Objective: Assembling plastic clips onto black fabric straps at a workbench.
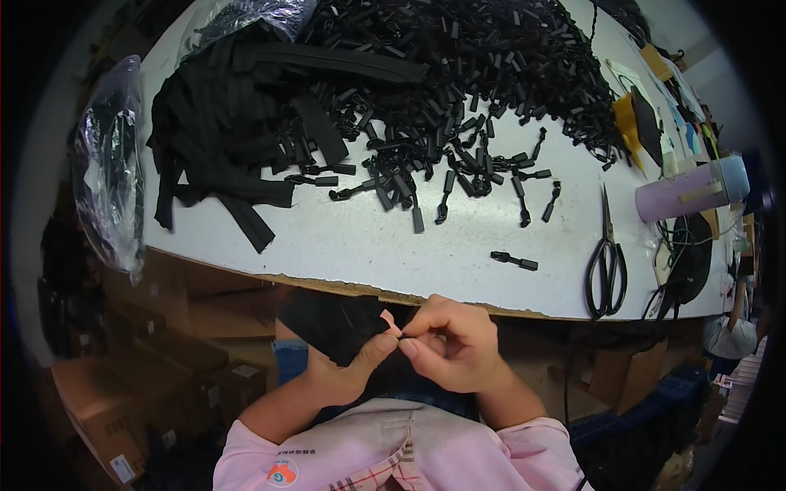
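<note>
Below the table's front edge, over my lap, my left hand (348, 372) is closed on a black zipper tape (327, 323), which spreads out to the left of the fingers. My right hand (454, 348) pinches with thumb and forefinger right beside the left fingertips. A tiny dark bit shows between the two hands, too small and covered to name. Up on the table lies a large heap of black zipper sliders (491, 49) with long pulls. One loose zipper slider (514, 261) lies apart, near the front edge. More black zipper tapes (213, 114) are piled at the left.
The white table (368, 254) has a worn wooden front edge. Black scissors (606, 270) lie at its right, beside a lilac cup (684, 190) and cables. A clear plastic bag (110, 172) hangs at the left end. Cardboard boxes (115, 409) stand below on the left.
</note>
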`<state>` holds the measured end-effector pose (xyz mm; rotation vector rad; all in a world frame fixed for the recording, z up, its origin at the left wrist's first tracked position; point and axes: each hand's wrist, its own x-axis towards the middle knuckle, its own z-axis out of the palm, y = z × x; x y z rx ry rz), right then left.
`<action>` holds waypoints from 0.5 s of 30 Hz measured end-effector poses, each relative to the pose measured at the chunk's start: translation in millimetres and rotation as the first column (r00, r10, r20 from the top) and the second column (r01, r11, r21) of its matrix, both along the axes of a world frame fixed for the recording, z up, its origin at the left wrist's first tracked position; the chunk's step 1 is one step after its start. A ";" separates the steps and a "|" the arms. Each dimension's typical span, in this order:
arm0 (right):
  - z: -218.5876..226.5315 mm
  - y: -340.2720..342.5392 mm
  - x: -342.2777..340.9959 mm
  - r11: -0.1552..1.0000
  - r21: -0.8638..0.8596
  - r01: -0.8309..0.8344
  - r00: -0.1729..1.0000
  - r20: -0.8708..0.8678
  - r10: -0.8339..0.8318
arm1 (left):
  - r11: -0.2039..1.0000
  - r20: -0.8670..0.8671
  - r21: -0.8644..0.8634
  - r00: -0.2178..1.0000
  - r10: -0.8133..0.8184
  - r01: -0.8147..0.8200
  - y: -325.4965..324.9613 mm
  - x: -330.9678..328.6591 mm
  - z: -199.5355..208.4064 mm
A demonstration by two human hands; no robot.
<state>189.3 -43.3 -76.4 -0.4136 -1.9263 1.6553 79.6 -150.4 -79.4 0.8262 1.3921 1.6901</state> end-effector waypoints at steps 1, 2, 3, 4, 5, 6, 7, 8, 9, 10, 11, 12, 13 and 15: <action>0.8 4.1 0.9 0.990 -0.088 -0.113 0.991 0.056 0.118 | 0.999 0.109 -0.013 0.993 -0.046 0.047 0.0 -2.5 4.6; 0.6 5.3 1.6 0.989 -0.089 -0.119 0.991 0.054 0.124 | 0.999 0.107 -0.014 0.993 -0.040 0.042 0.7 -2.3 4.7; -0.2 5.7 2.0 0.964 -0.058 -0.259 0.960 0.099 0.263 | 1.000 0.140 -0.008 0.990 -0.001 0.003 1.8 -1.1 4.4; -1.8 5.0 2.2 0.919 -0.033 -0.393 0.907 0.148 0.394 | 0.999 0.174 -0.004 0.984 0.036 -0.036 2.5 -0.8 3.1; -3.8 -2.5 3.1 0.903 -0.145 -0.404 0.889 0.171 0.425 | 0.999 0.173 -0.006 0.984 0.041 -0.041 3.4 -3.1 1.5; -5.9 -4.2 4.2 0.901 -0.146 -0.408 0.887 0.170 0.429 | 0.997 0.188 -0.075 0.982 0.021 -0.008 5.1 -6.6 -0.3; -8.2 -5.1 5.4 0.948 0.157 -0.279 0.940 0.245 0.236 | 0.989 0.204 -0.145 0.979 0.004 0.026 5.5 -8.7 -1.3; -8.4 -5.3 5.1 0.881 0.452 -0.139 0.967 0.255 0.022 | 0.989 0.204 -0.148 0.979 0.008 0.023 5.2 -9.3 -1.6; 0.0 -7.6 4.3 0.921 0.389 -0.003 0.978 0.192 -0.077 | 0.977 0.188 -0.201 0.982 -0.036 0.074 5.0 -9.5 -1.9; 10.0 -7.8 -0.3 0.923 0.386 -0.002 0.978 0.193 -0.079 | 0.959 0.173 -0.255 0.981 -0.084 0.127 4.4 -10.6 -1.6; 20.2 -4.9 -6.4 0.862 0.506 0.035 0.986 0.121 -0.112 | 0.978 0.147 -0.193 0.988 -0.048 0.077 5.8 -5.5 -6.8; 25.1 -1.8 -12.7 0.785 0.615 0.078 0.990 0.045 -0.135 | 0.963 0.131 -0.222 0.984 -0.124 0.151 1.0 -7.2 -13.2; 21.6 1.5 -18.0 0.719 0.691 0.079 0.994 0.002 -0.111 | 0.975 0.140 -0.164 0.982 -0.124 0.147 3.8 -5.2 -11.6; 12.3 3.7 -16.3 0.744 0.655 0.134 0.991 -0.095 -0.094 | 0.985 0.150 -0.103 0.981 -0.124 0.141 7.1 -5.8 -9.8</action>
